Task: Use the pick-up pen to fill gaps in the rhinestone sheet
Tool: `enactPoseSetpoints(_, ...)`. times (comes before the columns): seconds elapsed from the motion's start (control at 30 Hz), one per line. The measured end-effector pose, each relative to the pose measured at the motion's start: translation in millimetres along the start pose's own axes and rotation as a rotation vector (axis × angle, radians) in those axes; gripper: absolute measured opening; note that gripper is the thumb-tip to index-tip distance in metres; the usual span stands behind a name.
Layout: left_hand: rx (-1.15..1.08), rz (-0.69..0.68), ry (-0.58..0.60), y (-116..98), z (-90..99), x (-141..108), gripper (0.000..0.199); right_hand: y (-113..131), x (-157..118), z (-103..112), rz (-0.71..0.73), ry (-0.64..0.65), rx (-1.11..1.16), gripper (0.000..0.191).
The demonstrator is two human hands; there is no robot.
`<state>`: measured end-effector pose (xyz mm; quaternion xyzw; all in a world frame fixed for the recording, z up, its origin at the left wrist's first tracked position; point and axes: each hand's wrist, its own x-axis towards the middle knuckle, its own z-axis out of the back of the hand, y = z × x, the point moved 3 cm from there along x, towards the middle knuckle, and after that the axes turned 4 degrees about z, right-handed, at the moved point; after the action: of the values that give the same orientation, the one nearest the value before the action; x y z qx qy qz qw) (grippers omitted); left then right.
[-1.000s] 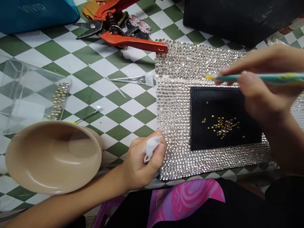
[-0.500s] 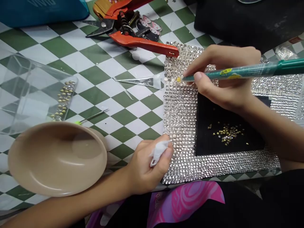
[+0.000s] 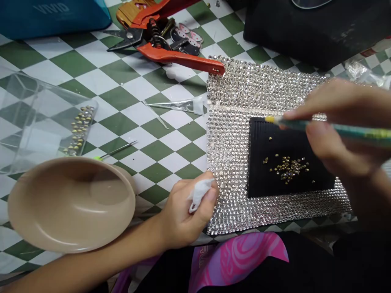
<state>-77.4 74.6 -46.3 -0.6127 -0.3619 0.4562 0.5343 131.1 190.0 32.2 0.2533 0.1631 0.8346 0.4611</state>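
My right hand [image 3: 342, 122], blurred, pinches a green pen-like stick [image 3: 345, 129] whose yellow tip is over the upper left part of a black tray [image 3: 259, 171]. Several small gold and clear rhinestones [image 3: 290, 169] are scattered on that tray. Beneath the tray lies a glittering rhinestone mat [image 3: 227, 150]. Beside the mat's left edge, my left hand [image 3: 189, 211] is closed around a small white object [image 3: 200, 194], perhaps a wrapped piece with a loop at its end.
A beige bowl [image 3: 71, 203] stands at the left by a clear box [image 3: 51, 118] with rhinestones. Above are orange-handled pliers [image 3: 183, 59], a teal case [image 3: 55, 18] and a black object [image 3: 293, 32]. A thin needle tool [image 3: 119, 149] and a clear plastic cone [image 3: 180, 106] lie on the checkered cloth.
My right hand has moved right and down with the stick, its tip passing from the mat to above the black tray. My left hand keeps its hold. The view has shifted slightly.
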Motion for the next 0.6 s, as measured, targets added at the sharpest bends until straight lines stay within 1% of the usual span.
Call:
enactPoseSetpoints(0.03, -0.002, -0.023, -0.005, -1, 0.1, 0, 0.027, 1, -14, 2, 0.050, 0.061, 0.034, 0.020)
enactPoseSetpoints(0.07, -0.001, -0.047, -0.009, -2, 0.2, 0, 0.027, 1, -28, 4, 0.071, 0.096, 0.051, 0.017)
enactPoseSetpoints(0.1, 0.004, -0.069, -0.010, -3, 0.3, 0, 0.026, 2, -42, 6, 0.120, 0.096, 0.089, 0.022)
enactPoseSetpoints(0.13, 0.013, -0.083, -0.009, -3, 0.3, 0, 0.025, 1, -56, 8, 0.163, 0.063, 0.092, 0.030)
enactPoseSetpoints(0.17, 0.021, -0.091, -0.008, -4, 0.3, 0, 0.025, 0, -68, 9, 0.187, 0.001, 0.065, 0.036)
enactPoseSetpoints(0.27, 0.041, -0.090, -0.007, -4, 0.2, 0, 0.024, -8, -95, 9, 0.131, -0.112, 0.014, 0.044)
enactPoseSetpoints(0.37, 0.048, -0.103, -0.013, -3, -0.1, -1, 0.024, -16, -108, 7, 0.090, -0.171, 0.042, 0.045)
enactPoseSetpoints(0.5, 0.056, -0.096, -0.021, -2, -0.4, -2, 0.025, -22, -111, 3, 0.077, -0.162, 0.050, 0.045)
enactPoseSetpoints(0.6, 0.062, -0.072, -0.023, -2, 0.0, -2, 0.027, -22, -108, 2, 0.099, -0.154, 0.061, 0.046)
